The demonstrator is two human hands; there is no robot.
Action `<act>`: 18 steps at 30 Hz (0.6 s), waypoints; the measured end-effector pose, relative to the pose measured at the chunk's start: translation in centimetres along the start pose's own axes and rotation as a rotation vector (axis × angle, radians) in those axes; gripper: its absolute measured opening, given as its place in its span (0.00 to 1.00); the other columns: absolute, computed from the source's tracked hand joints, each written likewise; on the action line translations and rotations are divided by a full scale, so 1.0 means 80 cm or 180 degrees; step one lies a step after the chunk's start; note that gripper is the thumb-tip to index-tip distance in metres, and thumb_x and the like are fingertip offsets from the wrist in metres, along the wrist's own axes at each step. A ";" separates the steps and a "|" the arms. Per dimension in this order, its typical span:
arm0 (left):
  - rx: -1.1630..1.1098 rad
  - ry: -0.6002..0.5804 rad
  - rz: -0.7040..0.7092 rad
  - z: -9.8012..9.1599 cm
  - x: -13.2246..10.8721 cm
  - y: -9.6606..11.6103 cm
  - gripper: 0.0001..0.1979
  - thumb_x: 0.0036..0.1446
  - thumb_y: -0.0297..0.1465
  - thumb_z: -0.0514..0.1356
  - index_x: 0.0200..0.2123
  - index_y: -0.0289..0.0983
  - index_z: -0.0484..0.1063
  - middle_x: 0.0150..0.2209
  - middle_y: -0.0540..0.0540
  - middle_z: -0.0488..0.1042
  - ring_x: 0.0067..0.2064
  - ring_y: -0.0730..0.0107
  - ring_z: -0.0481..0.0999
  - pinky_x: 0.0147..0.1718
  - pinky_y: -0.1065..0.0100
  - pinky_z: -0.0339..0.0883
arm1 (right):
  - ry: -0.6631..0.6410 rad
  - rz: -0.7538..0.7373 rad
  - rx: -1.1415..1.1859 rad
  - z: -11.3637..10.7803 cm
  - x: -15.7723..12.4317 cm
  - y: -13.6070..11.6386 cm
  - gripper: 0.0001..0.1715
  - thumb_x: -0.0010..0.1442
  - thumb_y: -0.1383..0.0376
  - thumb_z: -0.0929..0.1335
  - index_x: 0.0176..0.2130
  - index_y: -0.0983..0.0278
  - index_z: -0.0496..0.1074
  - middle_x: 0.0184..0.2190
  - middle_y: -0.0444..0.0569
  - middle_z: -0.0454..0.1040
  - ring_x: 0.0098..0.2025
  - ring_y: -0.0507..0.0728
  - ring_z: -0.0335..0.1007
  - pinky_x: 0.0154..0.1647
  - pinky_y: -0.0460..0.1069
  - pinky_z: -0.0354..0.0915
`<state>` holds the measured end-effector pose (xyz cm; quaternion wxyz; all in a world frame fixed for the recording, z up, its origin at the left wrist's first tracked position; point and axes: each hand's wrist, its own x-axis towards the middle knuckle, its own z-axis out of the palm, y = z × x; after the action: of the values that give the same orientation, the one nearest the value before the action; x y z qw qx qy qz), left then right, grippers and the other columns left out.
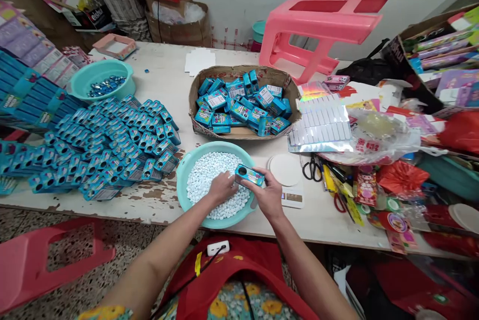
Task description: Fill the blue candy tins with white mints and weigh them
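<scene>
My right hand (pixel 266 195) grips a small blue box (pixel 249 175) over the right edge of a teal basin (pixel 183 170) full of small white pellets (pixel 209 170). My left hand (pixel 223 187) rests in the pellets with its fingers curled together beside the box; what it pinches is hidden. A cardboard tray (pixel 194 88) holding several similar blue boxes lies just behind the basin. Rows of blue boxes (pixel 112 145) cover the table to the left.
A second teal bowl (pixel 80 83) with blue beads sits at far left. Black scissors (pixel 310 168), a white round scale (pixel 286 170), foil sheets (pixel 322 123) and packaged goods crowd the right. A pink stool (pixel 318 26) lies on the table behind.
</scene>
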<state>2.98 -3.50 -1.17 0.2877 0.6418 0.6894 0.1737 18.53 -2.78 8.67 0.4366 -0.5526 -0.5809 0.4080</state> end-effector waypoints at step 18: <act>-0.4596 0.1305 -0.0684 -0.093 -0.015 0.074 0.12 0.48 0.37 0.62 0.26 0.36 0.64 0.22 0.53 0.68 0.26 0.73 0.71 0.29 0.70 0.66 | -0.0654 -0.0458 -0.0809 0.045 -0.028 0.029 0.20 0.48 0.61 0.75 0.42 0.60 0.72 0.39 0.49 0.76 0.42 0.61 0.72 0.45 0.55 0.66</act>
<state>3.01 -3.04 8.39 0.5179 0.1782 0.5029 0.6687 15.80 -4.89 5.30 0.3297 -0.5158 -0.7074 0.3534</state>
